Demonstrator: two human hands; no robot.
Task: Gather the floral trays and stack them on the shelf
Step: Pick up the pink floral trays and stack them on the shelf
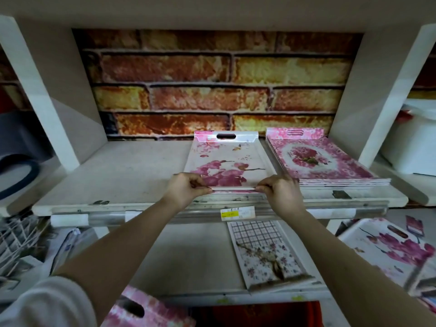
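**Orchid tray held by its near rim**

The tray [226, 161] lay flat on the shelf [118, 173], just left of a stack [318, 161] of rose trays, with its handle slot toward the brick backing. Left hand [186, 188] and right hand [280, 192] each pinched the near rim, fingers curled over it.

Judged thin, stiff and light. The glossy face was probably slick, so the raised rim or the slot was the place to grip. More floral trays waited below: a checked tray [262, 251] and another to the right [389, 246].
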